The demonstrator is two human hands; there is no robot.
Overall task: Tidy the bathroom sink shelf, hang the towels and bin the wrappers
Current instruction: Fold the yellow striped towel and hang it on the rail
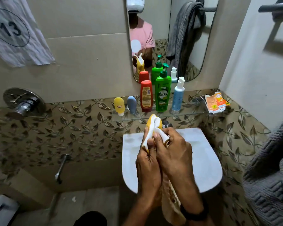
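Note:
A yellow and white cloth [154, 123] is bunched between my left hand [148, 162] and my right hand [174, 154] above the white sink [207, 160]; its tail hangs down between my forearms. Both hands grip it. On the glass shelf [191, 114] stand a yellow tube [119, 106], a grey-blue tube [132, 104], a red bottle [146, 95], a green pump bottle [162, 93] and a white and blue pump bottle [178, 96]. Orange wrappers [215, 102] lie at the shelf's right end.
A mirror [167, 30] hangs above the shelf. A grey towel [269, 176] hangs at the right edge, below a dark rail [274, 7]. A shower valve [23, 103] and a spout [61, 167] are on the left wall. A numbered paper [15, 33] hangs top left.

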